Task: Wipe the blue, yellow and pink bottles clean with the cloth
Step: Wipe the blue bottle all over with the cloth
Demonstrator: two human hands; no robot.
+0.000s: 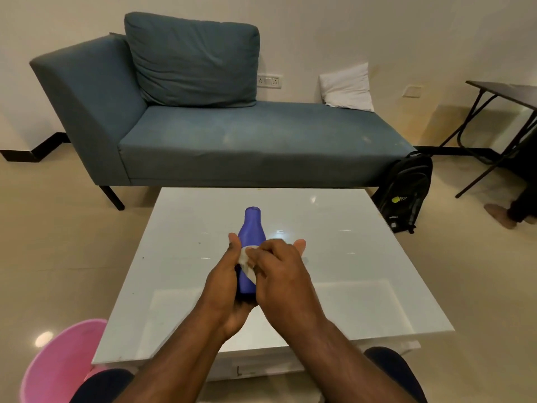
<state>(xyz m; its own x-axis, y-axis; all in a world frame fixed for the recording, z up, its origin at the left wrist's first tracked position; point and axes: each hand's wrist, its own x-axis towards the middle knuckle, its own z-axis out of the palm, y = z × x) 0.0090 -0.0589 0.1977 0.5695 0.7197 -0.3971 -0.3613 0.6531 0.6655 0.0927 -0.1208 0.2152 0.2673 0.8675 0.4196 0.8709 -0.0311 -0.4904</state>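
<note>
Blue plastic bottle (250,228) with an open narrow neck, held upright above the glossy white low bench (363,257), well clear of its top. Left hand (225,286) wrapped round the bottle's lower body, thumb up along the left side. Right hand (279,274) pressing a small white cloth (247,264) against the bottle's middle, fingers curled over the cloth and hiding most of it. Base of the bottle hidden by both hands. Behind the bench, a teal fabric chaise sofa (232,141) with a matching back cushion (194,59) and a small white pillow (347,87) at the far end. Black backpack (406,193) leaning at the sofa's right end, near the bench's far right corner. Dark folding table (499,91) at the right edge. Pink plastic tub (58,365) on the floor at lower left, just beside the bench's near corner.
</note>
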